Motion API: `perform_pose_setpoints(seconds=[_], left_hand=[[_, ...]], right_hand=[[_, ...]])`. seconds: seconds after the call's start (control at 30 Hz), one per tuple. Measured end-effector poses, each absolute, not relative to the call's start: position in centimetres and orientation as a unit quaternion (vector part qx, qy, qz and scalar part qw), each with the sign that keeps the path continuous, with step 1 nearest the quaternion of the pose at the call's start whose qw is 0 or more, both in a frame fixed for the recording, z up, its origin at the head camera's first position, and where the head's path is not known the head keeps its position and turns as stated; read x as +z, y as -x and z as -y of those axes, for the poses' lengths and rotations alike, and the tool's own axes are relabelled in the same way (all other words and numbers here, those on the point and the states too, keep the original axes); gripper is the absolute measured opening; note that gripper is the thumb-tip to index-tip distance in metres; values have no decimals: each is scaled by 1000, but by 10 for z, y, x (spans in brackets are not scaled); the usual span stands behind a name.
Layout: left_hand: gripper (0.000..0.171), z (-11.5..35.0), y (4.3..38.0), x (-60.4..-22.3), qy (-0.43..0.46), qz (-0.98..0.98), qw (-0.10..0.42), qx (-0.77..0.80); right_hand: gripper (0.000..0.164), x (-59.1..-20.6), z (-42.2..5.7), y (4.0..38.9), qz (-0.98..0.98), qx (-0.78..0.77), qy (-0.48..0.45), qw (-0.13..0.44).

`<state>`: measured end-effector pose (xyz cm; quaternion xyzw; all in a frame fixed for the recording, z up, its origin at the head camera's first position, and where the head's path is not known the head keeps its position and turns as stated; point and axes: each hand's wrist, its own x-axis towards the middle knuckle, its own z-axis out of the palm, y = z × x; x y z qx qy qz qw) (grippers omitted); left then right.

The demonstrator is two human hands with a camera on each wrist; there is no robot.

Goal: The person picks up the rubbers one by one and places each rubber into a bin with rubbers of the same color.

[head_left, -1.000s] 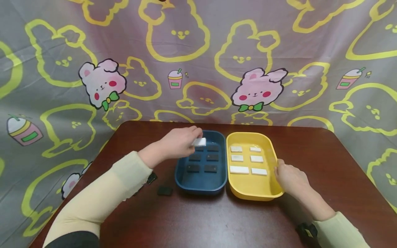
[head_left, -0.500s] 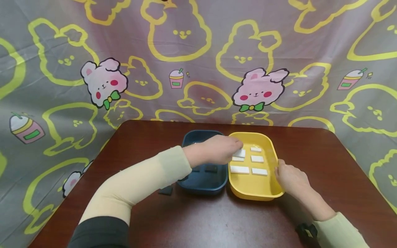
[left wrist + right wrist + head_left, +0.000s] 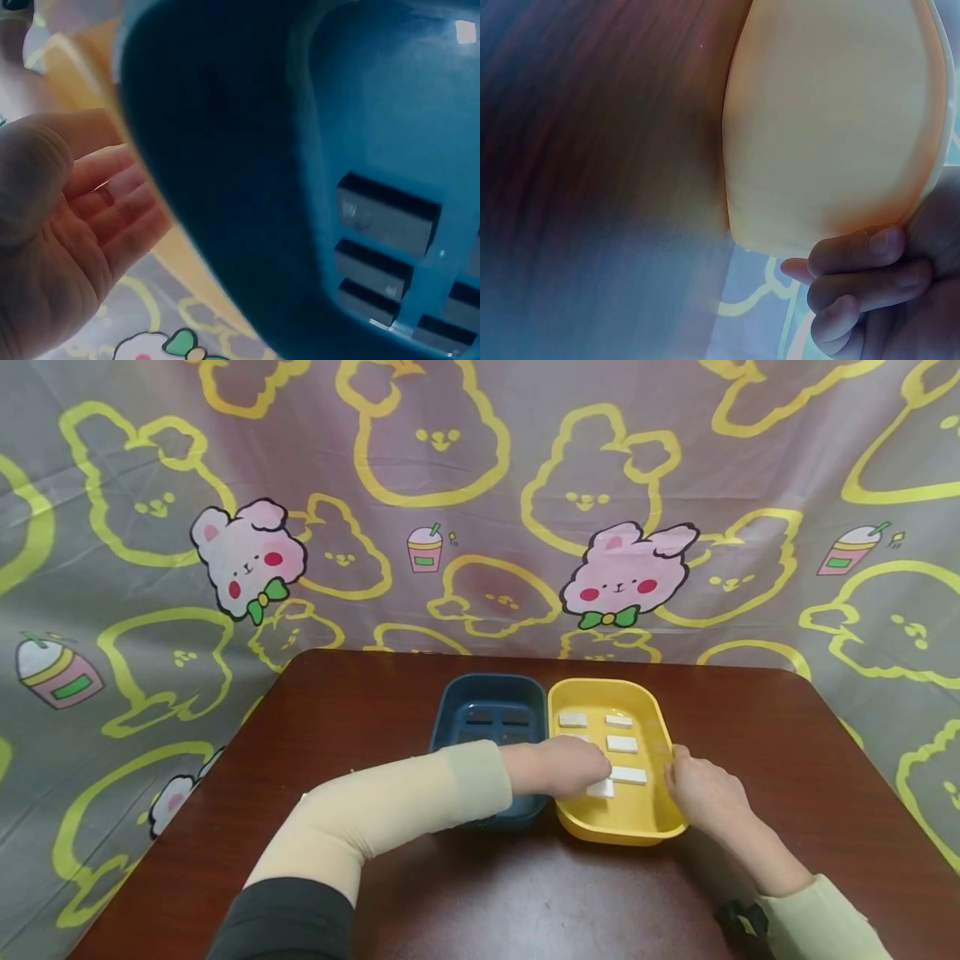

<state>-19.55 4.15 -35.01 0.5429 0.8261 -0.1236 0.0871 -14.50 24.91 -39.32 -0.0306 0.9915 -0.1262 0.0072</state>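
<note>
My left hand (image 3: 570,767) reaches across the blue tray into the front left of the yellow tray (image 3: 611,827). At its fingertips is a small white block (image 3: 601,788), pinched low near the tray floor; whether it touches the floor I cannot tell. Several other white blocks (image 3: 622,744) lie around it in two columns. In the left wrist view the hand's fingertips are hidden behind the blue tray's wall (image 3: 217,172). My right hand (image 3: 705,789) grips the right rim of the yellow tray, its fingers (image 3: 855,255) curled against the outer wall.
The blue tray (image 3: 491,681) stands directly left of the yellow one, with several dark blocks (image 3: 386,214) inside, partly covered by the left arm. A brown table (image 3: 360,702) bears both trays. A patterned cloth (image 3: 480,527) hangs behind it.
My left hand has carried the white block from above the blue tray rightward, then down toward the front of the yellow tray. The right hand has stayed on the rim.
</note>
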Motion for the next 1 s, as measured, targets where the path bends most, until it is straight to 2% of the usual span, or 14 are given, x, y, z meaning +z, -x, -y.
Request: perform_pose_setpoints(seconds=[0.37, 0.67, 1.0], left_hand=[[8, -46, 193, -365, -517, -839, 101, -135], [10, -49, 191, -367, -527, -830, 105, -148], [12, -55, 189, -369, -524, -826, 113, -173]], right_hand=[[37, -391, -248, 146, -992, -126, 26, 16], [36, -390, -248, 146, -991, -130, 15, 36], [34, -392, -248, 146, -991, -131, 16, 34]])
